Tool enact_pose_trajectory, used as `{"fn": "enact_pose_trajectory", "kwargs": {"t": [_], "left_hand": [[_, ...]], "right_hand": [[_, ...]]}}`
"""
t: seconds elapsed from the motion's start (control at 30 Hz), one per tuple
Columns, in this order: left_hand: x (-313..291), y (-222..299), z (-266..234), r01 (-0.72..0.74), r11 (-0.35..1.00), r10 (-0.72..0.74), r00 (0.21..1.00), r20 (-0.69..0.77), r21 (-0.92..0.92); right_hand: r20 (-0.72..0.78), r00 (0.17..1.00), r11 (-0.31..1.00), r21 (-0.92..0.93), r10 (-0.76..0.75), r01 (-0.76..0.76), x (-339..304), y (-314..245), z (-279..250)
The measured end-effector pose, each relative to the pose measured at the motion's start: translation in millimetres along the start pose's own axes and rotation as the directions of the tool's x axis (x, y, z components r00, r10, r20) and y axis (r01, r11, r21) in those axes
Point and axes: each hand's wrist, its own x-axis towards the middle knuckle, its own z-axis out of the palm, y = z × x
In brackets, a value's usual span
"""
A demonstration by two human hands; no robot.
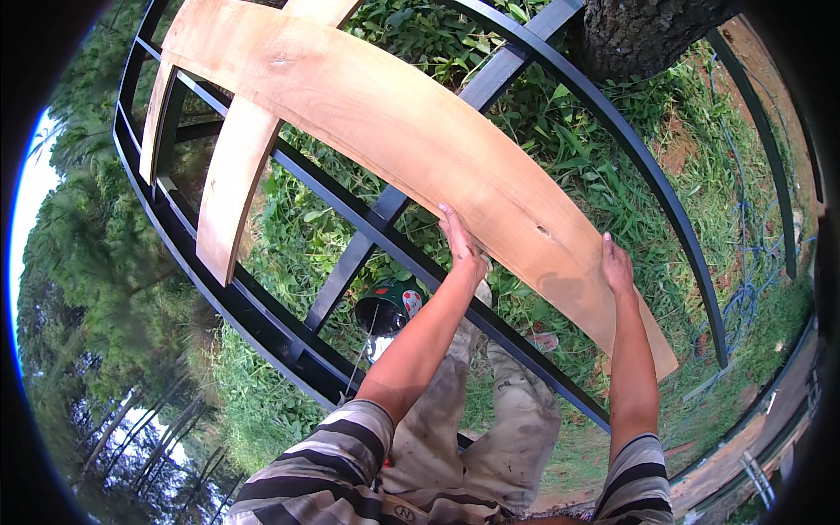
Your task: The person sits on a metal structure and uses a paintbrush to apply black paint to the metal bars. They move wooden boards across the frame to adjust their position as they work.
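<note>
A long light-brown wooden plank [411, 122] lies slantwise across a black metal frame [350, 206]. My left hand [461, 236] grips its near edge around the middle, with some fingers hidden at the edge. Farther right, my right hand [618, 265] holds the far edge close to the plank's right end, the forearm passing over the wood. Two shorter boards [234, 179] [157, 122] sit across the frame beneath the plank's left part.
A dark green bucket [385, 306] with a thin handle stands in front of my legs, below the frame. Grass and leafy plants [297, 219] grow between the bars. At the back right stands a tree trunk [647, 31], and a blue cord [744, 297] lies on the grass.
</note>
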Motion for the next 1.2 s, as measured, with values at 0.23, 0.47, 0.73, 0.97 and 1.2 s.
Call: {"fn": "enact_pose_trajectory", "kwargs": {"t": [0.23,0.47,0.73,0.97,1.2], "left_hand": [[23,16,-23,-0.111,0.991,0.109,0.994,0.033,0.075],[64,44,-31,-0.293,0.944,0.32,0.924,-0.207,0.153],[37,34,-41,-0.264,0.898,0.357,0.905,-0.232,0.352],[29,23,-37,-0.208,0.912,0.293,0.933,-0.208,0.354],[25,6,-34,-0.12,0.916,0.221,0.948,-0.231,0.383]], "right_hand": [[-0.064,0.984,0.986,-0.043,-0.163,0.161,-21,-2,25],[-0.242,0.89,0.922,-0.064,-0.386,0.383,-19,-78,31],[-0.423,0.866,0.959,-0.032,-0.267,0.281,-107,-51,69],[-0.453,0.891,0.998,-0.059,-0.034,0.008,-110,77,61],[-0.303,0.933,0.98,-0.093,-0.194,0.174,-107,58,45]]}}
